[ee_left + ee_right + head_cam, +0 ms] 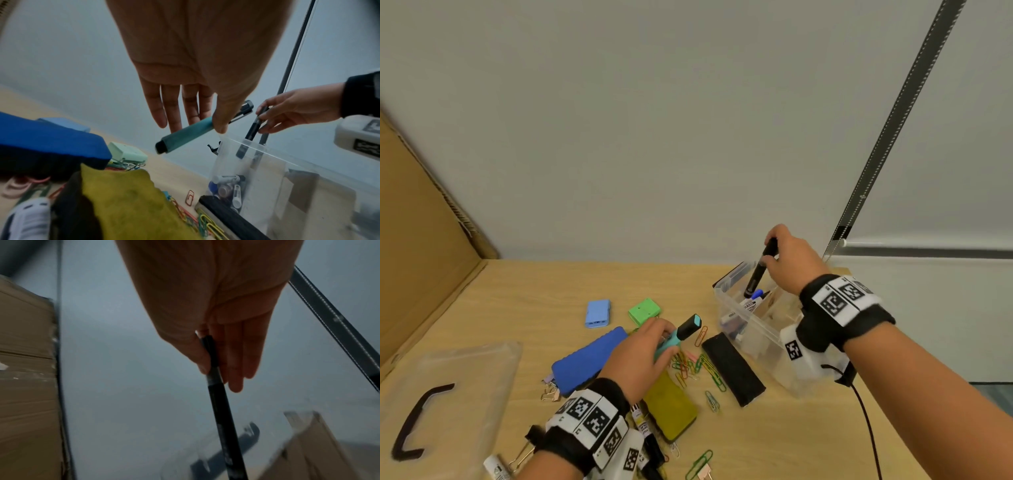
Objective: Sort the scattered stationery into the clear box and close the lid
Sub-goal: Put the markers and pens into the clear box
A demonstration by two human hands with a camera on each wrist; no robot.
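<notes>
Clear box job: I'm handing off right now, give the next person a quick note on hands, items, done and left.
Right hand holds a black marker over the clear box.
Left hand holds a teal highlighter above the table.
Done: some markers lie in the box.
Left: both held pens, erasers, paper clips, sharpeners, binder clips; then fit the lid, lying at the left.

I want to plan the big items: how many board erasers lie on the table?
3: blue eraser left of the left hand, yellow eraser beneath it, black eraser beside the clear box. More may be hidden.
</notes>
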